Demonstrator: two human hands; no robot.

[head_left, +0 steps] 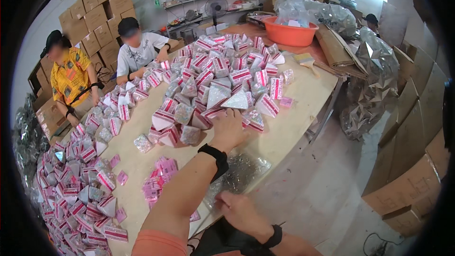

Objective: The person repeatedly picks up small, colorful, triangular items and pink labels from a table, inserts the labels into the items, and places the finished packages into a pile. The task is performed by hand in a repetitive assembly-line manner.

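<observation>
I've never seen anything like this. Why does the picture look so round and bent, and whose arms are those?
There's no robot here: these are one person's bare hands. A wide fisheye camera on that person's head looks down, so straight edges bend toward the rim. The left hand reaches into a heap of pink, white and silvery packets, many pyramid-shaped, on the table; its fingertips are too hidden to show a grip. The right hand is at the near edge of a clear plastic bag. Small pink cards lie nearby. Two other people are at the table's left side.
</observation>
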